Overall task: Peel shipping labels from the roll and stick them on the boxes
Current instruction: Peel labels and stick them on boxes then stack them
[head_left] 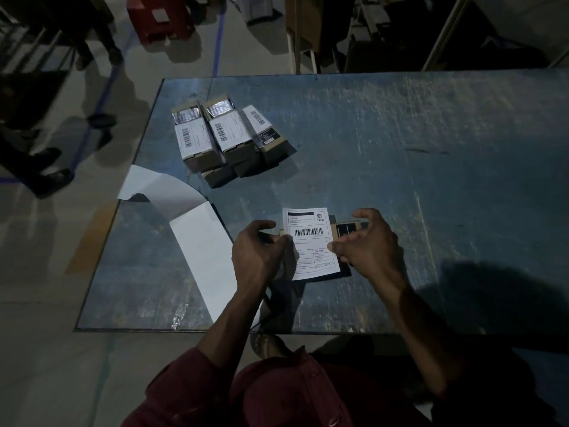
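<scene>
Head view, looking down on a scuffed blue table [400, 143]. Centre of frame: one small dark box [348, 231] lying flat, mostly covered by a white shipping label [311, 241] with barcode and "CRED" mark, the label's lower edge overhanging the box toward the bottom of the frame. Left hand [258, 251] at the label's left edge, fingers curled and pinching label and box there. Right hand [369, 245] at the label's right edge, fingers bent and spread over the box's right end, thumb tip touching the label; whether gripping or only hovering cannot be told. Upper left of centre: cluster of closed boxes [224, 140], three already labelled [226, 131] with barcoded white labels on top, two showing silvery end panels, further dark boxes tucked beneath; contents hidden. Left of the hands: long white backing strip [200, 248] from the label roll, running from the table's near edge up and curling over its left edge. Bottom of frame: dark red garment [277, 396].
</scene>
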Motion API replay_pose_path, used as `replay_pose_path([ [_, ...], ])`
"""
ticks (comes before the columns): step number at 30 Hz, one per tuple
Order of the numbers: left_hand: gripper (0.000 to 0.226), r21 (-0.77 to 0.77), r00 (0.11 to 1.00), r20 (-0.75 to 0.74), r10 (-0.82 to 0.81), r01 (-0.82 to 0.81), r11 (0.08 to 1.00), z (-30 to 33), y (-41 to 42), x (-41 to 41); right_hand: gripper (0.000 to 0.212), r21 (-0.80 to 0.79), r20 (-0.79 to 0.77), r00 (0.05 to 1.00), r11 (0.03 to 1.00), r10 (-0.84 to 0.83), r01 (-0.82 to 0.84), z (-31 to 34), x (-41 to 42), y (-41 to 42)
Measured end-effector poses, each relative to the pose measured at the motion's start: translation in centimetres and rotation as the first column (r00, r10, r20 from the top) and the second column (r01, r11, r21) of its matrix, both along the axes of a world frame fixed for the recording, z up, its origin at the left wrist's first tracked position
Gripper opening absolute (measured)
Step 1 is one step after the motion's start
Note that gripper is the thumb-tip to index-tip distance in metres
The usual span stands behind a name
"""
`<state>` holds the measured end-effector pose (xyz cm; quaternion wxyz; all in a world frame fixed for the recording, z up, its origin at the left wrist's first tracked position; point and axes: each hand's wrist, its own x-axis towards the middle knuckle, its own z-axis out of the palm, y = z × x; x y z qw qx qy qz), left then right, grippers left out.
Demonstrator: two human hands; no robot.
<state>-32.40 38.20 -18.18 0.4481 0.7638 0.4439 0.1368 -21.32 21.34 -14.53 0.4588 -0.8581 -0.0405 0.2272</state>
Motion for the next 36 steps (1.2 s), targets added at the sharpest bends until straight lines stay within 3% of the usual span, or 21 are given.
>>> replay_pose_path([
  [3, 0.044, 0.080, 1.000, -0.025, 0.003, -0.001, 0.997, 0.0, -0.1, -0.4, 0.072, -0.033, 0.028, 0.999, 0.999, 0.021, -0.020, -0.2, 0.1, 0.0],
  [6, 0.051, 0.128, 0.999, -0.045, -0.007, 0.013, 0.992, 0.0, 0.0, -1.1, 0.050, -0.122, 0.075, 0.995, 0.991, 0.072, -0.063, -0.2, 0.2, -0.2],
  [10, 0.046, 0.345, 0.981, 0.036, -0.192, 0.168, 0.923, -1.4, 0.2, -2.0, 0.030, -0.171, 0.274, 0.946, 0.977, 0.175, -0.131, -0.5, 0.0, -0.6],
  [12, 0.046, 0.428, 0.960, 0.071, -0.270, 0.215, 0.878, -2.0, 0.0, -1.9, 0.030, -0.180, 0.412, 0.881, 0.969, 0.232, -0.171, -0.7, 0.0, -0.3],
  [14, 0.054, 0.431, 0.946, 0.080, -0.313, 0.251, 0.867, -2.5, -0.2, -1.5, 0.038, -0.218, 0.448, 0.839, 0.948, 0.308, -0.232, -1.0, 0.1, 0.6],
  [17, 0.067, 0.361, 0.938, 0.042, -0.344, 0.307, 0.881, -3.0, -0.1, -1.3, 0.052, -0.320, 0.404, 0.818, 0.901, 0.409, -0.292, -1.8, 0.5, 1.3],
  [20, 0.076, 0.277, 0.952, 0.002, -0.307, 0.294, 0.915, -3.4, 0.5, -1.7, 0.056, -0.318, 0.357, 0.849, 0.905, 0.390, -0.282, -2.8, 1.3, 0.3],
  [25, 0.066, 0.053, 0.992, 0.019, -0.124, 0.123, 0.991, -2.6, 1.0, -2.4, 0.055, -0.258, 0.351, 0.899, 0.950, 0.263, -0.177, -4.2, 2.5, -1.9],
  [27, 0.068, -0.059, 0.983, -0.069, -0.171, 0.167, 0.984, -1.6, 1.0, -1.5, 0.066, -0.268, 0.247, 0.950, 0.955, 0.192, -0.124, -4.3, 3.1, -1.9],
  [29, 0.056, -0.120, 0.965, -0.107, -0.241, 0.228, 0.966, -0.9, 0.7, -0.3, 0.072, -0.294, 0.150, 0.969, 0.945, 0.195, -0.144, -4.0, 3.7, -1.3],
  [32, 0.047, -0.204, 0.983, -0.035, -0.179, 0.168, 0.964, 0.2, -0.4, 1.1, 0.064, -0.241, 0.086, 0.980, 0.959, 0.177, -0.152, -2.9, 3.9, -0.3],
  [36, 0.027, -0.437, 0.976, 0.199, 0.089, 0.007, 0.899, 1.6, -0.9, 1.3, 0.050, -0.187, 0.169, 0.969, 0.971, 0.180, -0.148, -1.6, 3.7, -0.3],
])
